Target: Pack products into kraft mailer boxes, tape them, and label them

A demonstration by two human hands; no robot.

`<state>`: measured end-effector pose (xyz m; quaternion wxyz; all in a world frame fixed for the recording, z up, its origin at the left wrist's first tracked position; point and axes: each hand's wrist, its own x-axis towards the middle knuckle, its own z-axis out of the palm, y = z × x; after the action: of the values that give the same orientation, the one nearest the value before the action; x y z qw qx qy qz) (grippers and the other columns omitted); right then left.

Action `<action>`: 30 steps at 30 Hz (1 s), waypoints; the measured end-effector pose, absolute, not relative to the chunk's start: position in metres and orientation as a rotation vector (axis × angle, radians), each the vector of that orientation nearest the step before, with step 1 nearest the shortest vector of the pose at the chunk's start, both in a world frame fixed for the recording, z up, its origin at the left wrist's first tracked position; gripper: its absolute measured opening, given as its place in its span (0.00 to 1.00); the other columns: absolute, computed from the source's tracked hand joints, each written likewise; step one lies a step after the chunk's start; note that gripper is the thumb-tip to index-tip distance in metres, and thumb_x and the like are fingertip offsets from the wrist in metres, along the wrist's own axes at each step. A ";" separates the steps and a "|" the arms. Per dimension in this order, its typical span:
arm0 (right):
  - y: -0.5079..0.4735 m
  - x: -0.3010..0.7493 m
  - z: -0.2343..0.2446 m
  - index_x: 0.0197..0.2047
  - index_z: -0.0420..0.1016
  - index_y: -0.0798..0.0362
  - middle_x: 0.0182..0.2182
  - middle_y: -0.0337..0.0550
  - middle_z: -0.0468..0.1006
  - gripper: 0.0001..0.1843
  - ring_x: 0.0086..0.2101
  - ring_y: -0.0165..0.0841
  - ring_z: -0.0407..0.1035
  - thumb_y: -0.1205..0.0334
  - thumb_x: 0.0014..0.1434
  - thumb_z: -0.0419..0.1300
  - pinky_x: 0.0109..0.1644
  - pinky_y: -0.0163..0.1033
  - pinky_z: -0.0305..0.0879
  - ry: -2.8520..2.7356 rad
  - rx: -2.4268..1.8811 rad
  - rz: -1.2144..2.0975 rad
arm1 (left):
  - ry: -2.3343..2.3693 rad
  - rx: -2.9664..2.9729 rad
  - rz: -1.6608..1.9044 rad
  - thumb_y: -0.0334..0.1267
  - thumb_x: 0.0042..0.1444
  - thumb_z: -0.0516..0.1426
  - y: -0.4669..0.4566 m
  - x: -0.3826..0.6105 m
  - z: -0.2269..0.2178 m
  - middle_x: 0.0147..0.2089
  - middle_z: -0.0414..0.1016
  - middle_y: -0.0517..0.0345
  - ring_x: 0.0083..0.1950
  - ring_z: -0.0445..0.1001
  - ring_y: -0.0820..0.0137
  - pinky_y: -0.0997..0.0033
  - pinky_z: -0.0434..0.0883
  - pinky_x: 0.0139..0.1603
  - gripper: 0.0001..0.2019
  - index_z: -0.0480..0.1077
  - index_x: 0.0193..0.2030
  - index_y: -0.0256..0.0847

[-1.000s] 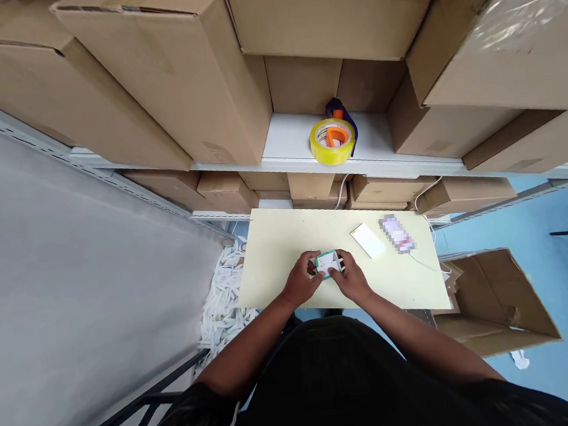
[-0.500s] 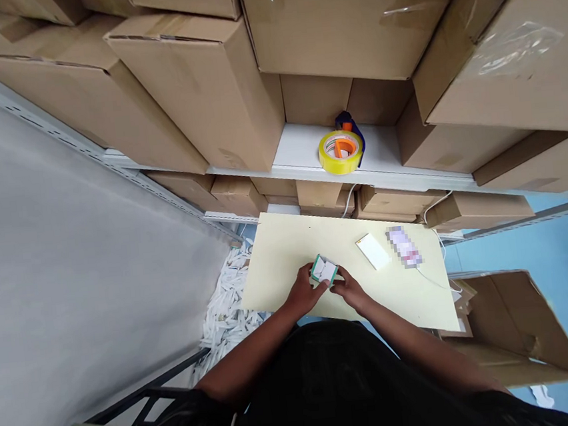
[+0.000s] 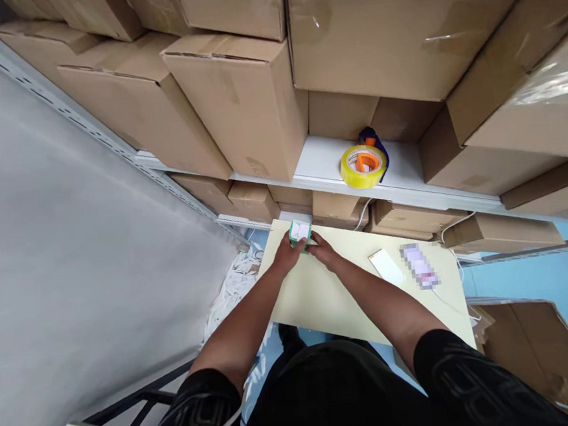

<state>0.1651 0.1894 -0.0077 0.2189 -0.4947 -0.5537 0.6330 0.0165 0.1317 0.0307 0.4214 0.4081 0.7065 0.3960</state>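
Both hands on one item: small box (image 3: 300, 232), white face with green edges, pinched between left hand (image 3: 287, 255) on its left side and right hand (image 3: 324, 252) on its right. Both are closed on it, but it's too small in frame to say exactly how the digits wrap. The box is at the far left corner of the pale yellow table (image 3: 322, 296), at or just above the surface; can't tell if it's touching down. Handling, my read: thin printed carton, light, stiff along the folded edges, but the broad faces would likely dent under a hard squeeze. The finish looks smooth, so probably a bit slippery. Best hold is across the short side walls or at the corners, where the folds stiffen it, not mid-panel or on any loose flap. Contents aren't visible, so weight is a guess. Around the grip: to its right and nearer the body, a flat white card (image 3: 386, 267) lies on the table, with a blurred-out object (image 3: 419, 266) just right of that. Past the grip and up to the right, a yellow tape roll (image 3: 362, 166) on an orange-and-blue dispenser sits on a white shelf (image 3: 320, 166), with brown cartons (image 3: 243, 96) stacked above and below. Left of and below the grip, a heap of white paper strips (image 3: 231, 292) lies on the floor by the grey wall (image 3: 67, 260). Far right and low, an open carton (image 3: 538, 349).
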 end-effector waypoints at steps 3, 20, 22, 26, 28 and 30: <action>0.206 0.144 0.003 0.68 0.67 0.44 0.65 0.46 0.70 0.42 0.54 0.46 0.72 0.63 0.49 0.66 0.58 0.53 0.70 -1.473 -1.404 1.862 | 1.789 0.994 0.995 0.52 0.59 0.64 0.150 -0.004 0.027 0.59 0.79 0.47 0.59 0.77 0.57 0.57 0.70 0.62 0.32 0.65 0.66 0.41; 0.321 0.264 0.276 0.46 0.76 0.64 0.45 0.63 0.79 0.22 0.37 0.35 0.69 0.54 0.57 0.68 0.45 0.44 0.63 -1.720 -1.986 0.530 | 1.799 1.076 0.668 0.59 0.56 0.57 -0.069 -0.087 0.022 0.55 0.82 0.49 0.57 0.79 0.54 0.53 0.74 0.60 0.24 0.75 0.51 0.43; 0.342 0.254 0.273 0.35 0.76 0.66 0.33 0.58 0.79 0.19 0.32 0.32 0.70 0.53 0.61 0.63 0.41 0.43 0.63 -1.715 -2.126 0.688 | 1.801 1.110 0.664 0.56 0.56 0.57 -0.076 -0.091 0.027 0.53 0.82 0.50 0.56 0.80 0.56 0.55 0.75 0.59 0.22 0.75 0.49 0.44; 0.329 0.257 0.263 0.29 0.74 0.59 0.27 0.48 0.77 0.14 0.29 0.33 0.72 0.56 0.57 0.67 0.39 0.43 0.64 -1.703 -2.157 0.607 | 1.762 1.191 0.715 0.52 0.58 0.57 -0.069 -0.092 0.033 0.54 0.82 0.50 0.56 0.80 0.57 0.57 0.75 0.58 0.20 0.75 0.50 0.44; 0.298 0.272 0.257 0.31 0.74 0.54 0.27 0.46 0.76 0.13 0.28 0.35 0.72 0.56 0.53 0.71 0.37 0.43 0.65 -1.699 -2.077 0.476 | 1.724 1.241 0.737 0.51 0.59 0.56 -0.067 -0.091 0.033 0.55 0.81 0.50 0.56 0.79 0.58 0.58 0.75 0.58 0.19 0.75 0.52 0.44; 0.256 0.291 0.246 0.33 0.75 0.52 0.27 0.47 0.77 0.14 0.28 0.37 0.71 0.52 0.51 0.72 0.35 0.43 0.65 -1.684 -2.001 0.371 | 1.686 1.288 0.736 0.50 0.60 0.56 -0.067 -0.091 0.032 0.55 0.81 0.51 0.56 0.79 0.59 0.59 0.75 0.57 0.19 0.75 0.52 0.44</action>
<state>0.2906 0.2562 0.2458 0.2475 -0.7340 -0.6176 0.1362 -0.0907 -0.0668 0.0316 0.4333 0.5170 0.6766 0.2953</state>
